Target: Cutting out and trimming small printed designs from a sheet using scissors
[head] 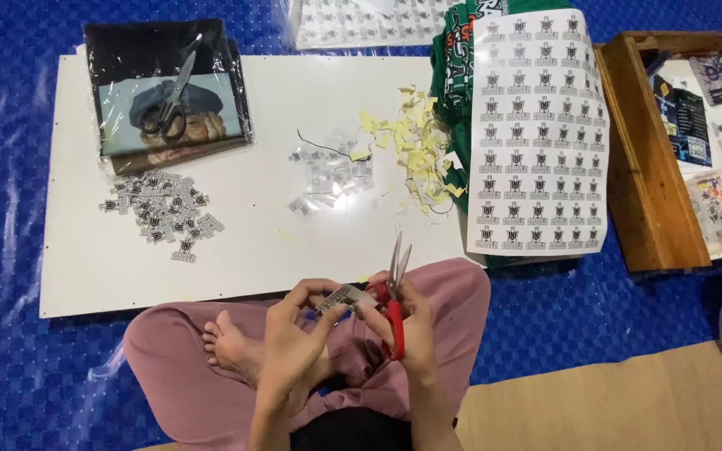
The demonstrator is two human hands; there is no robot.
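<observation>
A white board serves as a low desk, lying flat on a blue plastic tarp that covers most of the floor; a strip of tan matting shows at the lower right. The person sits cross-legged at the board's near edge, in pink trousers.

The left hand pinches a small printed sticker strip between thumb and fingers, held over the lap just off the board's near edge. The right hand has its fingers closed through the red handles of the scissors, whose blades point up and away, beside the strip's right end.

On the board, a pile of cut stickers lies at the left, clear scraps in the middle and yellow paper trimmings to the right. At the far left corner, a second pair of scissors rests on a bagged dark garment. A full sticker sheet overhangs the board's right edge, lying on green cloth. A wooden tray sits further right.

The widest bare stretch of board is along the near edge, in front of the hands.
</observation>
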